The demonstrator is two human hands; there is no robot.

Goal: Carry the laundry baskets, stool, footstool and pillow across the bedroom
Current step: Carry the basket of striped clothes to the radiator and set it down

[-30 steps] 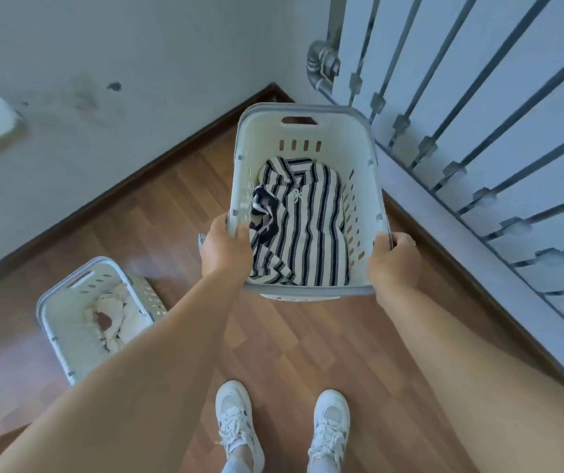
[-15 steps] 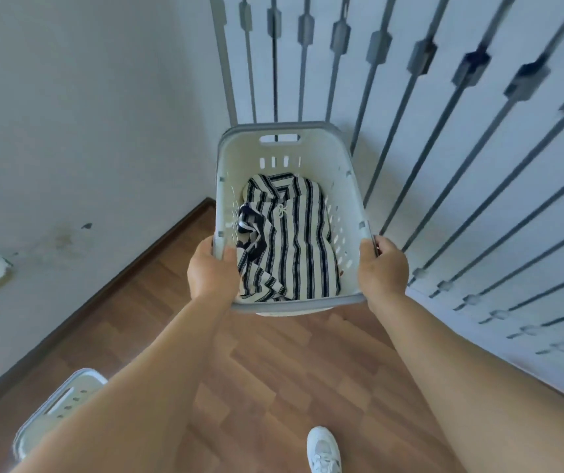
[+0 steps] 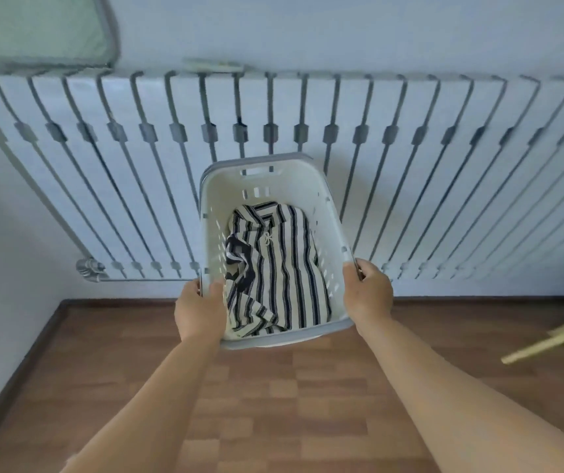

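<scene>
Head view shows two bare arms reaching out. The left hand (image 3: 200, 310) grips the left rim of the laundry basket (image 3: 336, 240), fingers curled over the edge. The right hand (image 3: 369, 295) grips the right rim the same way. One hand on each side likely keeps the basket level, so nothing tips out.

It is a white basket with a grey rim and small holes in its walls. It hangs in the air above the wood floor (image 3: 273, 404), not touching it. Inside lies a striped shirt (image 3: 273, 268), dark and cream, all crumpled. Nothing else seems to be in there.

Behind the basket is a long white radiator (image 3: 444, 165) on the wall. At the far right edge a pale wooden stick (image 3: 553, 339) pokes in; it is too blurry to say what it is.
</scene>
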